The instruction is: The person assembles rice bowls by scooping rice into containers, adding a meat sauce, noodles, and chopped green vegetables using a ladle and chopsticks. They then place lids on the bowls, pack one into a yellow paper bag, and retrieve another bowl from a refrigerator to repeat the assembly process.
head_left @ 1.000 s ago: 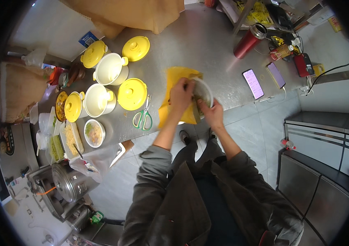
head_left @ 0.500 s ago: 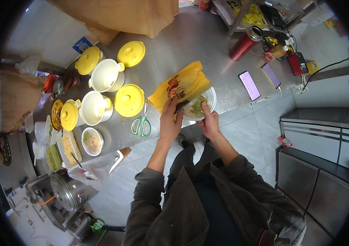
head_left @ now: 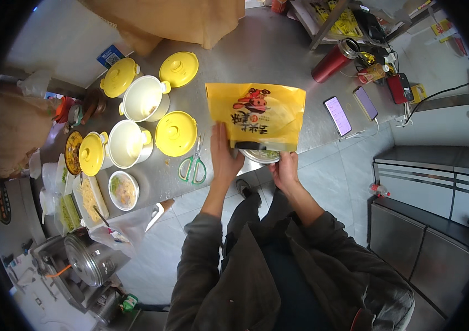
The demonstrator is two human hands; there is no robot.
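Note:
A yellow printed bag [head_left: 278,118] lies spread above the counter's front edge, its mouth toward me. The clear-lidded round bowl [head_left: 263,156], with something green inside, is mostly covered by the bag; only its near rim shows. My left hand [head_left: 225,157] grips the bag's left side, fingers along its edge and thumb close to the bowl. At the bag's near right corner my right hand [head_left: 286,170] is closed on the bowl's rim, thumb by the bag's edge. Left of the bag lie green-handled scissors [head_left: 193,169].
Two white pots [head_left: 129,144] and yellow lids [head_left: 176,134] stand left on the steel counter. Nearer are an open bowl of food [head_left: 124,191] and a tray of pale shreds [head_left: 90,198]. To the right are two phones [head_left: 337,116] and a red flask [head_left: 333,62].
The bag has turned and flattened, its printed face now square to me, and covers most of the bowl. My right thumb has shifted from atop the lid to the bag's near edge.

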